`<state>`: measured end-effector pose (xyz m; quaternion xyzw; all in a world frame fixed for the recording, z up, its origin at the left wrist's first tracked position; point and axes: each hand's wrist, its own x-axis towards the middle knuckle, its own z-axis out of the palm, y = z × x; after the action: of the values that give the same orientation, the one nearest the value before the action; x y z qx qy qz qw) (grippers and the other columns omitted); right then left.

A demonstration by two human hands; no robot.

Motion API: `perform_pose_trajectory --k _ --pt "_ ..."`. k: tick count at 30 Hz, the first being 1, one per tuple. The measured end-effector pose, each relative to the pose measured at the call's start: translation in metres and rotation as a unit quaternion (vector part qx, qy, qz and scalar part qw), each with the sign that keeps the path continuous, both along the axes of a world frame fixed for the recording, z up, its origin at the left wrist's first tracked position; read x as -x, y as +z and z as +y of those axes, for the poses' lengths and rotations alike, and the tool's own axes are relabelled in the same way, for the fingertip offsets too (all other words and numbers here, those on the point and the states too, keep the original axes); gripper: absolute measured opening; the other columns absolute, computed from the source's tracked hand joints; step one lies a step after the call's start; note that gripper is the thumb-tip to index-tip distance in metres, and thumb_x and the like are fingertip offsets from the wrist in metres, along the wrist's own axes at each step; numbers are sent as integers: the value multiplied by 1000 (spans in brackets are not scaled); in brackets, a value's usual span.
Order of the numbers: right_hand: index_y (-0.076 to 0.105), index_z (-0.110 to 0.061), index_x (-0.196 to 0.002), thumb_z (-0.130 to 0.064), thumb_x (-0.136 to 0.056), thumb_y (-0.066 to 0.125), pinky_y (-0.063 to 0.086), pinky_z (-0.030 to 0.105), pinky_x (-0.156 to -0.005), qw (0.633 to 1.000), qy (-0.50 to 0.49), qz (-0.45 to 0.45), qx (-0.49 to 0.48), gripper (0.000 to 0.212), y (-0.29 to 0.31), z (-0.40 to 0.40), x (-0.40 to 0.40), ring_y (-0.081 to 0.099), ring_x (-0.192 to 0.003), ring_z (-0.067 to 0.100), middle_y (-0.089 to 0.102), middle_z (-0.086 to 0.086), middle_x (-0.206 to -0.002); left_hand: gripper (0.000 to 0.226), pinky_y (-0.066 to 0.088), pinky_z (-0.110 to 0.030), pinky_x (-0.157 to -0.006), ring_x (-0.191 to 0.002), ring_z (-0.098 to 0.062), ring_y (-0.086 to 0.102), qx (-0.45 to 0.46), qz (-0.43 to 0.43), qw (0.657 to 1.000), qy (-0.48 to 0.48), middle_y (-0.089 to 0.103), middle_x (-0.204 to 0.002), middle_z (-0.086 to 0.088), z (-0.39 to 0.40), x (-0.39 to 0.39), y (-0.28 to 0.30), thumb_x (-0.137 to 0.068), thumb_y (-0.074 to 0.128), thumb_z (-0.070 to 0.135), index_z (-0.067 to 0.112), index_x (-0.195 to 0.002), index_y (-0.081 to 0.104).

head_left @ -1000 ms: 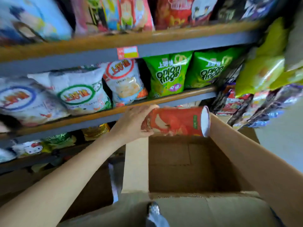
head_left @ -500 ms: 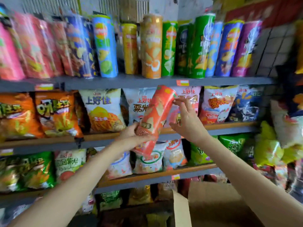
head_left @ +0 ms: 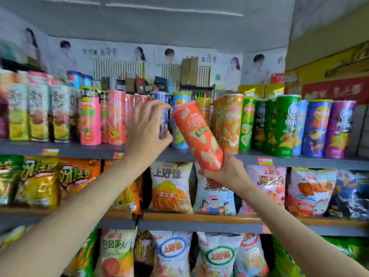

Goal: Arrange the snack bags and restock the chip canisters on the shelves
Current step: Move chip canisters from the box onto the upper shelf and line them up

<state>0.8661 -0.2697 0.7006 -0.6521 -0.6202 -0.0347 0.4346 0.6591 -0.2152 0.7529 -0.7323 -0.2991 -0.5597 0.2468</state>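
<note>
Up at the top shelf [head_left: 103, 151], seen from the head camera, the person's right hand [head_left: 223, 172] grips the bottom end of an orange chip canister [head_left: 197, 134], fingers curled round its base. The canister is raised in front of the shelf edge, tilted with its top leaning left, and its upper end sits before the row of standing canisters, between a blue canister [head_left: 162, 116] and a taller orange canister [head_left: 228, 124]. The left hand [head_left: 148, 130] is up at the same row, fingers spread and loosely bent, the thumb against the blue canister's front; whether it truly grips that canister I cannot tell, since motion blur smears the fingertips. To the left stand pink canisters [head_left: 88, 120], to the right green canisters [head_left: 283, 126], then another blue and a purple canister [head_left: 339, 128]. One shelf down, snack bags stand upright in a row, among them a white bag with yellow print [head_left: 170, 188] just under the left wrist and orange bags [head_left: 77, 176] further left. Lower again, more white bags [head_left: 217, 254] fill the next shelf. Posters [head_left: 171, 56] hang on the wall above.
</note>
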Motion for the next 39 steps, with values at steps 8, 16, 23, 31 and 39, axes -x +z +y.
perform_pose_trajectory --k 8,16,23,31,39 --pt "51 -16 -110 -41 -65 81 51 33 -85 963 216 163 3 60 31 73 52 61 -96 13 64 -1 -107 33 50 -13 -78 -89 -1 60 442 -230 798 -338 64 -105 8 33 -16 -22 -82 67 14 19 -112 54" --pt "50 -18 -115 -26 -78 74 50 17 -85 939 324 118 8 45 39 129 99 59 -91 1 61 -10 -100 83 47 -38 -98 -107 -15 61 447 -281 790 -313 65 -117 5 92 50 -5 -51 86 38 23 -125 54" --pt "59 -22 -84 -18 -83 69 49 31 -84 966 230 121 2 11 47 172 114 60 -88 13 64 4 -98 61 44 -27 -81 -108 -16 55 460 -250 823 -221 57 -121 3 155 111 5 -77 75 24 22 -131 47" --pt "61 -19 -88 -14 -84 66 40 8 -62 984 155 91 5 8 46 188 133 56 -72 6 58 -9 -76 56 42 -32 -98 -115 -15 51 516 -143 797 -279 52 -131 2 215 109 5 -80 72 17 21 -128 45" --pt "52 -6 -120 -17 -83 63 39 30 -98 992 115 -45 35 40 43 216 176 47 -121 27 52 16 -120 77 35 -38 -110 -125 -15 46 551 -95 759 -333 48 -137 4 257 105 -5 -79 72 35 23 -143 31"
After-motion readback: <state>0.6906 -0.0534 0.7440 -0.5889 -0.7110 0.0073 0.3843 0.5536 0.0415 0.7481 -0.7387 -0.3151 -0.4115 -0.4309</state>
